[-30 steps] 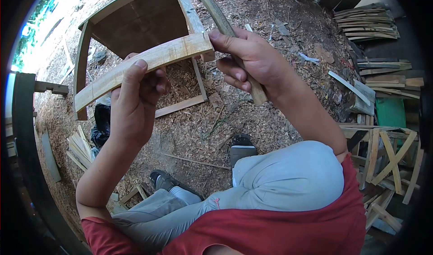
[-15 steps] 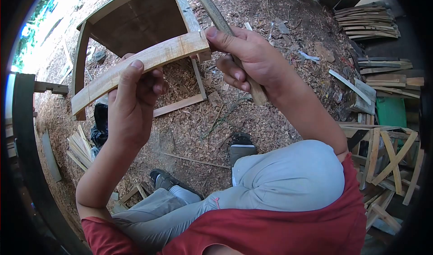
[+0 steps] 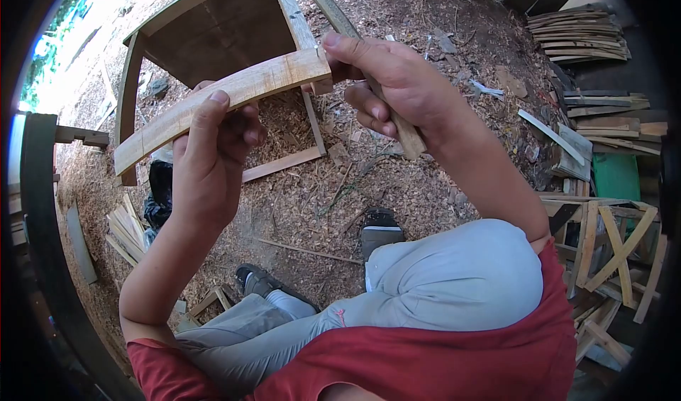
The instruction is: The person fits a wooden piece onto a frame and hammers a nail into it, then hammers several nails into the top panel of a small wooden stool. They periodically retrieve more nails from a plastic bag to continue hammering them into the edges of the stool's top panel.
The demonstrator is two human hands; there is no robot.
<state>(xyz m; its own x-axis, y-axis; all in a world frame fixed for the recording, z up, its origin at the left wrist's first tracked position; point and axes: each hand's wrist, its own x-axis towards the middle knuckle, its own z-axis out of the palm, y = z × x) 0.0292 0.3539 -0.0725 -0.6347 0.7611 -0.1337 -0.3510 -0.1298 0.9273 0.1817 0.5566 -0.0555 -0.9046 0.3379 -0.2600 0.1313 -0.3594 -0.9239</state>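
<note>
1. Wood shavings (image 3: 312, 202) litter the ground around the person's shoes (image 3: 383, 234), and a dark-panelled wooden frame (image 3: 220, 36) stands just beyond the hands. Off to the right I see a stack of thin slats (image 3: 578, 34).

2. Raised before that frame is a curved wooden piece (image 3: 241, 89), its left end lower than its right, with a faint line across it near the left end.

3. Only one hand clearly supports it, near the middle, so I'd judge that a push on either end could make it pivot or slip. A wooden stick (image 3: 330, 11) juts well past the other hand; a careless wrist turn might knock it against the frame.

4. On the left, the forearm rises steeply from a bent elbow. The left hand (image 3: 213, 128) grips the piece, thumb on its upper face, fingers curled beneath.

5. From the other side, the right forearm slants up and inward past the raised knee (image 3: 461, 280). The right hand (image 3: 394, 71) has its fingers curled about the stick; its thumb tip sits by the piece's right end, whether touching I cannot tell.
</note>
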